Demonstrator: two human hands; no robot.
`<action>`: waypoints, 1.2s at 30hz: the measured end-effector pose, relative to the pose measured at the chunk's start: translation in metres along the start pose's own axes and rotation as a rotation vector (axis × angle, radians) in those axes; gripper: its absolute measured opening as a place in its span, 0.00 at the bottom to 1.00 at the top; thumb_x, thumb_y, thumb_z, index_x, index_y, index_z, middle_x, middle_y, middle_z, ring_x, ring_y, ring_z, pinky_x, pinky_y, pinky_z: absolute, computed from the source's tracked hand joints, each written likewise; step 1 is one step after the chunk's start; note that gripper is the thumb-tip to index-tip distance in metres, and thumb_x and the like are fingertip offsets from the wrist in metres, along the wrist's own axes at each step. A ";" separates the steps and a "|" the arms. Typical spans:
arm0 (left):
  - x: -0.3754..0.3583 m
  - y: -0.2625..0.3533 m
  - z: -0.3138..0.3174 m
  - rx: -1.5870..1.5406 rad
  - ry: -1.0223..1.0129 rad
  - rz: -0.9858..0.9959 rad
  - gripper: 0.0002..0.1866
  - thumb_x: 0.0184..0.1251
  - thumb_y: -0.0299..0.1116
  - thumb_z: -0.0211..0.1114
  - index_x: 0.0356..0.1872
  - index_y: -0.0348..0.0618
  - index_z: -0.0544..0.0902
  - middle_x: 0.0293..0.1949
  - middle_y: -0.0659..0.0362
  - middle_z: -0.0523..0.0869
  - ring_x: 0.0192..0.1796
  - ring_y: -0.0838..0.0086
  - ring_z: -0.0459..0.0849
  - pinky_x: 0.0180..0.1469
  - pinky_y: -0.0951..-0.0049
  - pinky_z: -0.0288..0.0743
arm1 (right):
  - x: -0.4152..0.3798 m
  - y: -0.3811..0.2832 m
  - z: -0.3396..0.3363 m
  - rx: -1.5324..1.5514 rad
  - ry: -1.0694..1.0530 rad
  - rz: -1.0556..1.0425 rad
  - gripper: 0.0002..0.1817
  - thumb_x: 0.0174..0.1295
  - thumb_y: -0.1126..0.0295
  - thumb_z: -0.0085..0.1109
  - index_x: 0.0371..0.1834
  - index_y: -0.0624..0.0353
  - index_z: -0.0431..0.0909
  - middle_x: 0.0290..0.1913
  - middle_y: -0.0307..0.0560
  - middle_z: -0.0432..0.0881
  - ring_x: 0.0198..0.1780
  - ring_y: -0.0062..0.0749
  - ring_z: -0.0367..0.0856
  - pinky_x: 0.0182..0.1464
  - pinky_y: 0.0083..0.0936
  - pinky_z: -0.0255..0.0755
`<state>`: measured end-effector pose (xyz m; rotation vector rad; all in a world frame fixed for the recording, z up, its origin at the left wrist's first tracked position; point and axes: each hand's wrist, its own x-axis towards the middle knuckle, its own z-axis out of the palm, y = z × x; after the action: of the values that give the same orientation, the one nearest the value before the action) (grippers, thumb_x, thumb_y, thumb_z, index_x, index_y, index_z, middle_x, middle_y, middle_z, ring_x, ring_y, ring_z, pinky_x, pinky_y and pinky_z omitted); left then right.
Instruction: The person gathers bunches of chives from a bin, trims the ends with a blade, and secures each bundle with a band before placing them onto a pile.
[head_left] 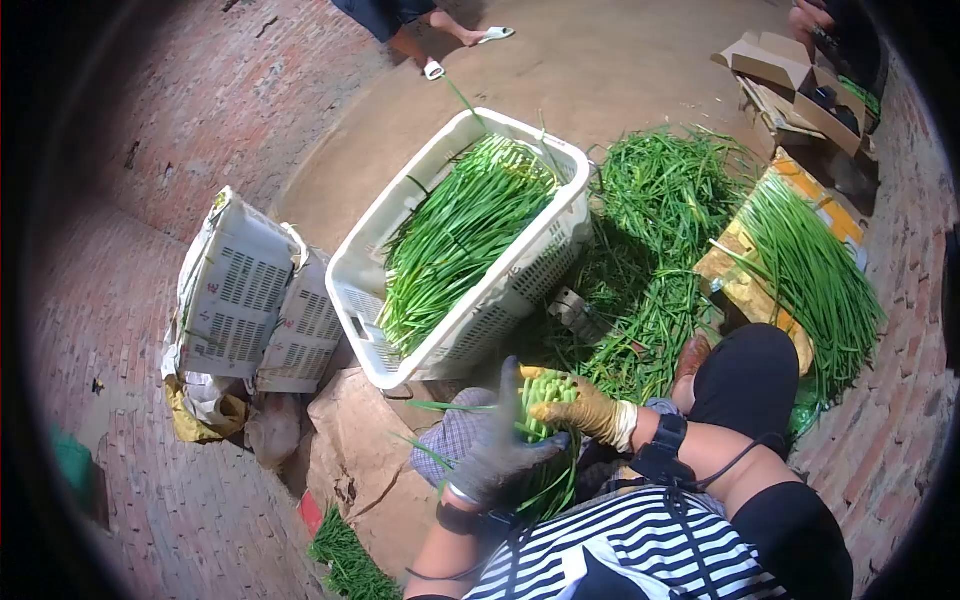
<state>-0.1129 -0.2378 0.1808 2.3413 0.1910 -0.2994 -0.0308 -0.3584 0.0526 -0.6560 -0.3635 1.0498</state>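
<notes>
A bunch of green garlic chives [544, 392] is in my right hand [590, 410], which wears a yellowed glove and has its fingers wrapped round the bunch. The pale stalk ends face up and the leaves hang down over my lap. Against the left side of the bunch is my left hand [492, 445], in a grey glove, fingers stretched upward and thumb apart beneath the stalk ends. Just beyond both hands stands a white plastic crate [362, 340] with bundled garlic chives [465, 235] lying inside it.
Loose green leaves [670, 200] are heaped right of the crate. More chives [810, 260] lie over a yellow box [735, 275]. White crates [240, 280] stand at left, cardboard [360, 440] below. An open carton [770, 65] and people's legs [410, 40] are at the back.
</notes>
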 end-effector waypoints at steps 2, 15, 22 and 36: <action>-0.001 0.001 -0.002 -0.006 0.080 0.033 0.62 0.51 0.35 0.77 0.75 0.36 0.35 0.66 0.48 0.70 0.64 0.66 0.72 0.64 0.69 0.67 | 0.007 -0.012 0.005 0.042 -0.005 -0.071 0.34 0.56 0.70 0.70 0.66 0.61 0.67 0.54 0.44 0.81 0.53 0.27 0.79 0.58 0.26 0.73; 0.066 0.043 -0.056 -0.743 0.416 0.481 0.48 0.57 0.19 0.65 0.77 0.51 0.47 0.72 0.48 0.59 0.73 0.62 0.60 0.67 0.65 0.63 | 0.004 -0.183 -0.018 -0.568 0.277 -0.755 0.16 0.56 0.75 0.66 0.48 0.62 0.78 0.44 0.43 0.84 0.46 0.25 0.82 0.51 0.24 0.76; 0.125 0.047 0.024 -0.529 0.144 0.461 0.30 0.62 0.32 0.68 0.64 0.38 0.67 0.51 0.55 0.80 0.51 0.69 0.80 0.53 0.69 0.76 | 0.049 -0.139 0.024 -0.658 0.406 -0.933 0.28 0.57 0.56 0.69 0.58 0.55 0.71 0.53 0.44 0.79 0.51 0.30 0.79 0.55 0.26 0.74; 0.215 0.255 0.100 -1.521 -0.211 0.570 0.31 0.66 0.34 0.63 0.69 0.39 0.64 0.61 0.56 0.74 0.61 0.69 0.74 0.65 0.63 0.67 | -0.175 -0.328 -0.039 -1.749 0.538 -0.745 0.51 0.51 0.72 0.67 0.77 0.54 0.46 0.66 0.57 0.70 0.65 0.45 0.71 0.68 0.40 0.63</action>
<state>0.1353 -0.4775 0.2255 0.7767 -0.2838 -0.0399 0.1326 -0.6359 0.2425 -2.0599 -0.9313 -0.4462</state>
